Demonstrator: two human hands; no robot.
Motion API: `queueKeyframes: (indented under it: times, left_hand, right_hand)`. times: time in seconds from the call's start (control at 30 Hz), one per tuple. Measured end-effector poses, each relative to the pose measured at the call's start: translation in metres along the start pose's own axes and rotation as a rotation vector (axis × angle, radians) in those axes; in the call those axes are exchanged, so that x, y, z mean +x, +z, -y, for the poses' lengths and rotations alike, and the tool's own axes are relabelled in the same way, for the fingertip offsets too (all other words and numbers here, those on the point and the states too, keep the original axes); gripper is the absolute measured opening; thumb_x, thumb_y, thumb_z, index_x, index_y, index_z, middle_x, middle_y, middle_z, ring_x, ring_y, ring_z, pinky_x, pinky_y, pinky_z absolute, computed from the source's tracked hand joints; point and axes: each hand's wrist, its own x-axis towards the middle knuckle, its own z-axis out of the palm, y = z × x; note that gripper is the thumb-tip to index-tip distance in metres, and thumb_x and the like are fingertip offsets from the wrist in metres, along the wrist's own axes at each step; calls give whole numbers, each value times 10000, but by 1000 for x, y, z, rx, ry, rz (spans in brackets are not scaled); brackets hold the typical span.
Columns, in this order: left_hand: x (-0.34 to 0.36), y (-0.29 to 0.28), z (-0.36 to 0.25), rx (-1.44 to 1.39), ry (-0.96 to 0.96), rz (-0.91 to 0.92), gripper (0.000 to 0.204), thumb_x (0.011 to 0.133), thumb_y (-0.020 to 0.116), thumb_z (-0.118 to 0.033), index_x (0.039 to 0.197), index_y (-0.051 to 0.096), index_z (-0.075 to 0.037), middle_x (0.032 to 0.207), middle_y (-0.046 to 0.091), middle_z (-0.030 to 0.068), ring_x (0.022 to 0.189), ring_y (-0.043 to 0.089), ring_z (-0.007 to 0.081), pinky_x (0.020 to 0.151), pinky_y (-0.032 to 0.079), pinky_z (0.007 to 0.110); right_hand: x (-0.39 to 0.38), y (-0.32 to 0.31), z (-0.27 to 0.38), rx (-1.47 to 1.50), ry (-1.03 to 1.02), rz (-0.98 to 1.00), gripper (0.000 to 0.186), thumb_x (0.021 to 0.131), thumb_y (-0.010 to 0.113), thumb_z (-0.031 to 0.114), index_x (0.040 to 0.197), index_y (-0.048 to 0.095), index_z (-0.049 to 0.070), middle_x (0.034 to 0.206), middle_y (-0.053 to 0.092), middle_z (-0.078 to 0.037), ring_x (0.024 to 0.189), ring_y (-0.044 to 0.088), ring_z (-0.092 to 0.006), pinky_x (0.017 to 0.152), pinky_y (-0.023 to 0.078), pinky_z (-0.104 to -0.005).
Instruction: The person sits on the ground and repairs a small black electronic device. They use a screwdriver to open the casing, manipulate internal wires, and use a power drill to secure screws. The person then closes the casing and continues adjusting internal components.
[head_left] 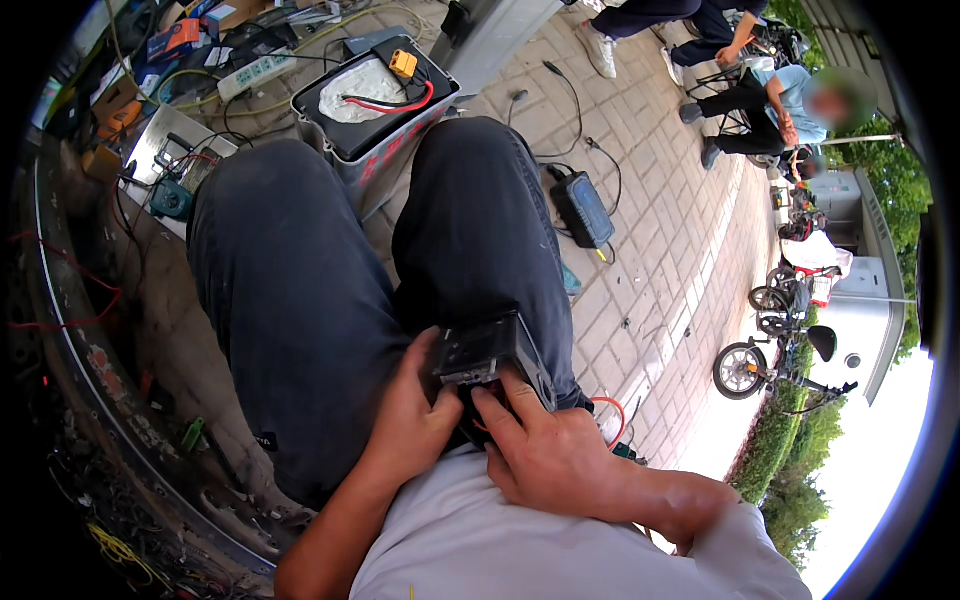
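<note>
A black box-shaped device [480, 350] lies in my lap, between my thighs and my white shirt; its exact kind does not show. My left hand [410, 430] is closed on its left side, thumb near the close edge. On the right, my right hand [550, 450] grips the close edge and side, fingers bent against the device. What the fingertips press on is partly hidden. A red-orange wire [615, 412] loops out beside my right hand. Beyond my knees stands a grey battery case [345, 150] with a black top, red and black leads and a yellow connector [403, 64].
A black charger [583, 210] with cables lies on the brick paving right of my knee. To the left are a metal plate [165, 135], a power strip [258, 75] and cluttered boxes. People sit at the upper right; an electric bike [745, 370] stands beyond.
</note>
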Motion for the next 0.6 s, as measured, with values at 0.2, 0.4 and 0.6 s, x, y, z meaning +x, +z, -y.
queueKeyframes:
  times: [0.2, 0.4, 0.6]
  left_hand:
    - [0, -6, 4, 97, 40, 30, 618, 873, 550, -5, 1444, 322, 48, 1293, 547, 224, 1213, 542, 264, 1009, 426, 326]
    - [-3, -3, 0, -61, -66, 42, 614, 875, 541, -13, 1446, 322, 44, 1267, 559, 201, 1178, 556, 248, 991, 431, 309]
    - [2, -1, 3, -61, -5, -5, 583, 867, 523, 17, 1422, 349, 59, 1259, 551, 171, 1167, 543, 208, 993, 422, 282]
  right_hand:
    - [2, -5, -2, 3, -80, -75, 471, 747, 642, 143, 1169, 611, -62, 1258, 537, -326, 569, 645, -219, 444, 498, -297]
    - [0, -30, 8, -235, -190, -28, 377, 766, 625, 111, 1107, 638, -51, 1208, 568, -323, 590, 645, -213, 481, 499, -268]
    - [16, -49, -4, -236, -316, -294, 365, 752, 624, 137, 1078, 625, -26, 1291, 553, -230, 954, 606, -294, 844, 485, -397]
